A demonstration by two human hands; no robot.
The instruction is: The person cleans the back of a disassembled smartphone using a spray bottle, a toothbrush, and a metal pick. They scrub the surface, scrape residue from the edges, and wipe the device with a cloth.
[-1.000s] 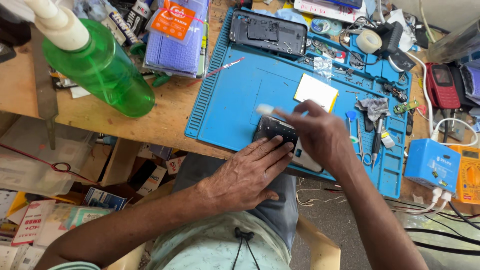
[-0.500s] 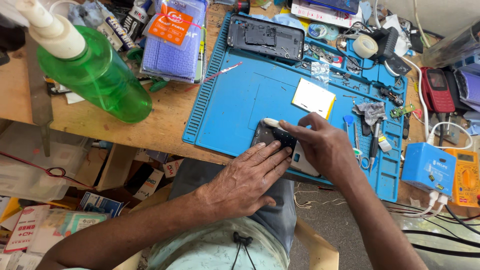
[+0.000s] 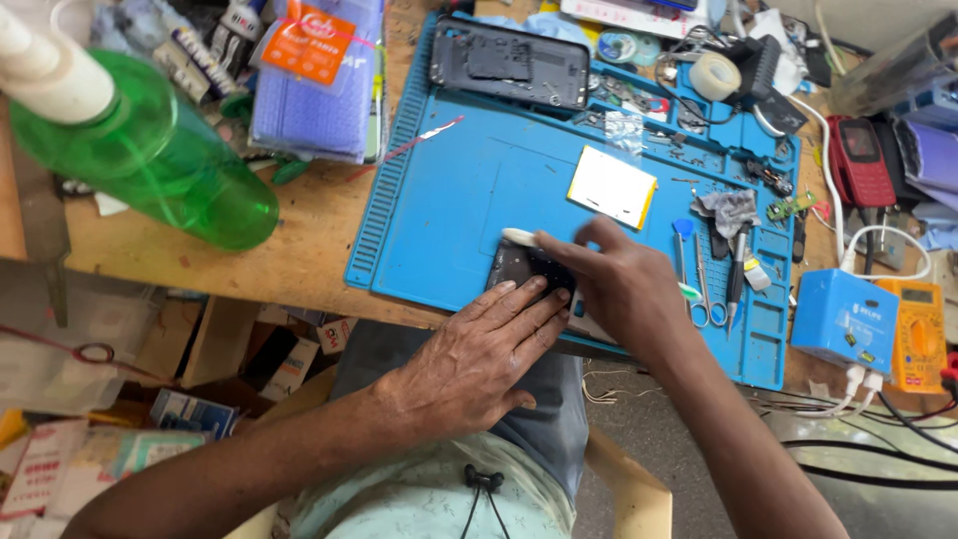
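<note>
Pinning the dark phone (image 3: 527,271) at the near edge of the blue repair mat (image 3: 449,200)

My left hand (image 3: 477,354) lies flat on its near end, fingers spread; my right hand (image 3: 621,284) pinches a white plastic pry tool (image 3: 521,238) at its far edge (long axis running away from me). Farther off lies a yellow-edged battery (image 3: 611,187).

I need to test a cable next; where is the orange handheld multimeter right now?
In the head view, the orange handheld multimeter lies at the far right edge of the bench, just right of the small blue box and below the red keypad phone.
</note>
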